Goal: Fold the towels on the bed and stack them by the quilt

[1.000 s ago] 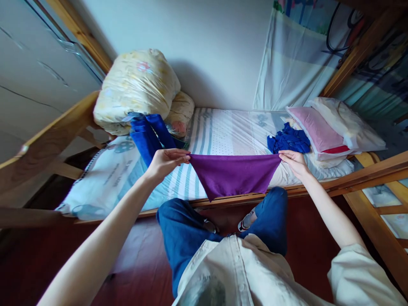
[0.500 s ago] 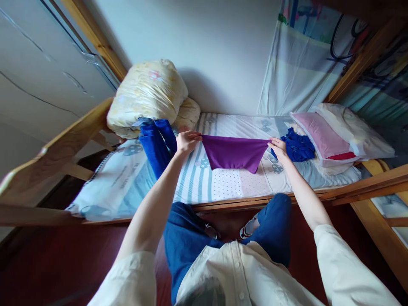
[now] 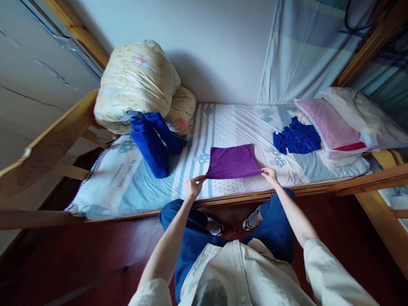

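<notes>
A purple piece of cloth lies spread on the bed sheet, its near edge stretched between my hands. My left hand pinches its near left corner. The near right corner is held between the fingertips of my right hand. To the left, folded blue cloth pieces rest on the bed by the quilt. A crumpled blue garment lies to the right, beyond my right hand. What kind of item the purple cloth is, I cannot tell.
A bundled yellow quilt sits at the bed's left end. At the right end are a pink pillow and a plastic-wrapped bundle. The wooden bed rail runs along the near side. A curtain hangs at the back.
The purple cloth has come down from hanging in the air to lying on the bed. Both hands have lowered and drawn nearer to me, still holding its corners.
</notes>
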`<state>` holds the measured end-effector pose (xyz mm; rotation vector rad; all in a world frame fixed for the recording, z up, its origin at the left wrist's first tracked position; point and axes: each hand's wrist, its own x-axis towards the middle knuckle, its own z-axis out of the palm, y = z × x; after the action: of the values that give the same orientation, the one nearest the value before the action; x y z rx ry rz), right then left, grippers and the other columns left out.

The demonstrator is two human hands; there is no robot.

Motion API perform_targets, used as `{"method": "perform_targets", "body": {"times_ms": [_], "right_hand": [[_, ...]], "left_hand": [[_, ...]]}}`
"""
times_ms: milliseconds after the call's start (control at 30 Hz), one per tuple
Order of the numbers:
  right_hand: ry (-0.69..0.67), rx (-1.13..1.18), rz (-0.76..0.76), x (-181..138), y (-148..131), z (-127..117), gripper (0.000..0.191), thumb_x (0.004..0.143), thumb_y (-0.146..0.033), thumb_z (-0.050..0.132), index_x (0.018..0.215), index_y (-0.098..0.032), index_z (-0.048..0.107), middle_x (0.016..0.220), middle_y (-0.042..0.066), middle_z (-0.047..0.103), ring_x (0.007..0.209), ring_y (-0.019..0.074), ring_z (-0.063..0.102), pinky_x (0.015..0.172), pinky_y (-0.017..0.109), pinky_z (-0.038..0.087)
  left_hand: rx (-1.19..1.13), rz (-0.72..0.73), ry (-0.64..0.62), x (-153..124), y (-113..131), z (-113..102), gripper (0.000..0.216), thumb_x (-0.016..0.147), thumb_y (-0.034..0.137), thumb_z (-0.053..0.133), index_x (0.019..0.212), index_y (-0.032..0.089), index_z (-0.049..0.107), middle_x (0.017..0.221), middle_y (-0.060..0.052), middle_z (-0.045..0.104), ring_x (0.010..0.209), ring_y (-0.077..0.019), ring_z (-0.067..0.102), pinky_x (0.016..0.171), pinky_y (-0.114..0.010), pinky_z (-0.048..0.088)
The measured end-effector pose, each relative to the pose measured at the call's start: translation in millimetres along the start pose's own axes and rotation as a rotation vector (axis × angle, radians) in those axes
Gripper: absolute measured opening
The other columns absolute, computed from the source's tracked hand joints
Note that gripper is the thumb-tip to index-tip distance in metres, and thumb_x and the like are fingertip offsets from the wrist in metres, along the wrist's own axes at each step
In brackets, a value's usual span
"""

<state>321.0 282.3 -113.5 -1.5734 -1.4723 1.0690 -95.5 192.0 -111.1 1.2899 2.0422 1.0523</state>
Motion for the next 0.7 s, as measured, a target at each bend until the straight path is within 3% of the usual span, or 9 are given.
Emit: {"method": "perform_targets", "body": {"times_ms": [133,300,700], "right_hand": [[-0.03,-0.036,0.094,-32,42,17,0.015,0.062,-0.018,0.064,0.075,-0.018,0.072,0.077,0.006,0.077,0.073,0.0191,0.069,0.072,0.031,0.057],[-0.048,-0.047,0.138,-41,60,23,0.008,0.065,-0.025,0.067,0.07,-0.019,0.069,0.078,0.008,0.078,0.074,0.0214,0.071,0.07,0.032,0.058],[0.004,-0.127,0.207,-45,72,20,0.008,0.064,-0.026,0.065,0.062,-0.023,0.058,0.065,0.002,0.071,0.072,0.023,0.071,0.074,0.035,0.059]], "left_hand": [[0.063,-0.152,-0.153,-34,-37,27,0.016,0.078,0.026,0.068,0.09,0.02,0.078,0.09,-0.007,0.081,0.096,-0.0279,0.077,0.094,-0.038,0.059],[0.09,-0.313,-0.164,-42,-54,43,0.033,0.081,0.032,0.068,0.112,0.02,0.071,0.092,-0.007,0.081,0.09,-0.0251,0.077,0.088,-0.035,0.058],[0.169,-0.391,-0.189,-41,-66,37,0.02,0.08,0.025,0.069,0.099,0.019,0.067,0.09,-0.01,0.079,0.099,-0.0279,0.076,0.097,-0.039,0.053]]}}
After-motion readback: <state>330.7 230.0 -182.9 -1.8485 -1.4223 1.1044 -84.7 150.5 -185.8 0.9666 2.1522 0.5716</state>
